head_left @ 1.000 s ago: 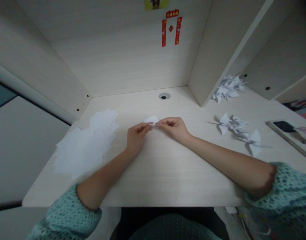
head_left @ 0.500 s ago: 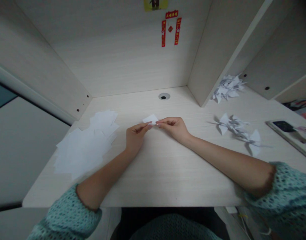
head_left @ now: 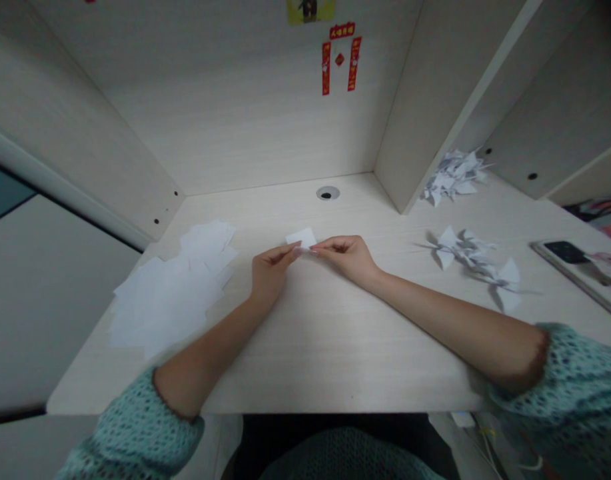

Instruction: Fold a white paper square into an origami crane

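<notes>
Both hands meet at a small white sheet of paper point(head_left: 302, 237) just in front of the desk's cable hole. My left hand point(head_left: 271, 268) pinches the sheet's near left edge between thumb and fingers. On the near right edge, my right hand point(head_left: 349, 257) grips with thumb and forefinger. The near edge looks bent up between the fingertips; the fingers hide the exact fold. A spread pile of flat white sheets point(head_left: 170, 290) lies to the left of my left hand. Several folded paper pinwheel shapes point(head_left: 472, 257) lie in a row right of my right hand.
A heap of folded white papers point(head_left: 455, 175) sits behind the upright panel point(head_left: 435, 100) at the back right. At the right edge lies a phone point(head_left: 580, 277). The round cable hole point(head_left: 328, 193) is near the back wall. The desk's front edge point(head_left: 335, 413) runs before my body.
My hands have barely moved. A little more of the sheet shows beyond my fingertips, and its near edge looks slightly shifted.
</notes>
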{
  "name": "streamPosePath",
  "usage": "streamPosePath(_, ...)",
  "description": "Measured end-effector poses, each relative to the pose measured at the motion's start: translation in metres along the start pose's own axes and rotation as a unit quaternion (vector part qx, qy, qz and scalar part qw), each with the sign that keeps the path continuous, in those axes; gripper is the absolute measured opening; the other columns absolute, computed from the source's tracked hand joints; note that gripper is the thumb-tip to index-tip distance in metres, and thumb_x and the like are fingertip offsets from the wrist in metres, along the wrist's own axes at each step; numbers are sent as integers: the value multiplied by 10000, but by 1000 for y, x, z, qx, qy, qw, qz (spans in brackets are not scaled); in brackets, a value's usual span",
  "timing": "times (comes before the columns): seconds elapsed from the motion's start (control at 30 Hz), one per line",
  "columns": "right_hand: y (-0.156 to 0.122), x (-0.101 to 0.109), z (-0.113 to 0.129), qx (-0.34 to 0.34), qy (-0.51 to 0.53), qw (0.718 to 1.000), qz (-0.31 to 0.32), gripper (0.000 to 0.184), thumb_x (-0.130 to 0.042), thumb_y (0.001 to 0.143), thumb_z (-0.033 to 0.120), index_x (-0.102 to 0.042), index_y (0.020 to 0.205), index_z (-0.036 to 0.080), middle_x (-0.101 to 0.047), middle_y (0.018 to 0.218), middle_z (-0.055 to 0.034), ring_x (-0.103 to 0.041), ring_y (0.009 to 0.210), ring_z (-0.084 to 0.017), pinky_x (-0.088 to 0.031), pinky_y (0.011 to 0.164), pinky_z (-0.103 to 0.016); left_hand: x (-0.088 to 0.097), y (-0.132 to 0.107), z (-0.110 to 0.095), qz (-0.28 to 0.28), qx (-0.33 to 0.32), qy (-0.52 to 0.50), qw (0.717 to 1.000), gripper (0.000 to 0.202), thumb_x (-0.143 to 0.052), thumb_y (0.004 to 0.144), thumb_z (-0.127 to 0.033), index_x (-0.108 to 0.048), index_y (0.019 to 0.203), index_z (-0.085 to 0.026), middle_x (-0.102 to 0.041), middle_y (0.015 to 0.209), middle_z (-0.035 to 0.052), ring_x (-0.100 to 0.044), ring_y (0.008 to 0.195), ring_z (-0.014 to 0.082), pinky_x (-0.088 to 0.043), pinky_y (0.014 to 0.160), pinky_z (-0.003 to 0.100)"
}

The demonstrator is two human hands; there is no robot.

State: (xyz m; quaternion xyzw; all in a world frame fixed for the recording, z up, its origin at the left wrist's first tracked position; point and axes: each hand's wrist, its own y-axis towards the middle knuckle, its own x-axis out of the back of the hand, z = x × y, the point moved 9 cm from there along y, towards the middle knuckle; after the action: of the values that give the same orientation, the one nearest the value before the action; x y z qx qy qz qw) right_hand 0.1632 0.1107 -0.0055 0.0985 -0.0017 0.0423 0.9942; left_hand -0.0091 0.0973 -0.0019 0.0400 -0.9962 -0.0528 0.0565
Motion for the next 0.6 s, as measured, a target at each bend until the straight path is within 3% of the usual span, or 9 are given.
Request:
streamPosePath(0.37, -2, -2, 1, -11, 38, 999, -5, 248, -775, 603, 411, -738, 708, 189, -739, 726, -50, -641, 609, -152, -493, 586, -279, -5, 0, 6, 9, 4, -70, 997, 260, -731, 683, -361, -750, 892, -207, -736, 853, 35, -634, 738, 125, -500, 754, 277)
streamPosePath(0.6, 0, -3, -2, -23, 74, 997, 8, 205, -787, 606, 339, -727, 715, 177, -725, 675, -30, -623, 577, -121, -477, 576, -247, -5, 1, 9, 14, 29, -88, 996, 260, -757, 658, -356, -747, 857, -190, -731, 790, 33, -638, 722, 121, -506, 743, 269)
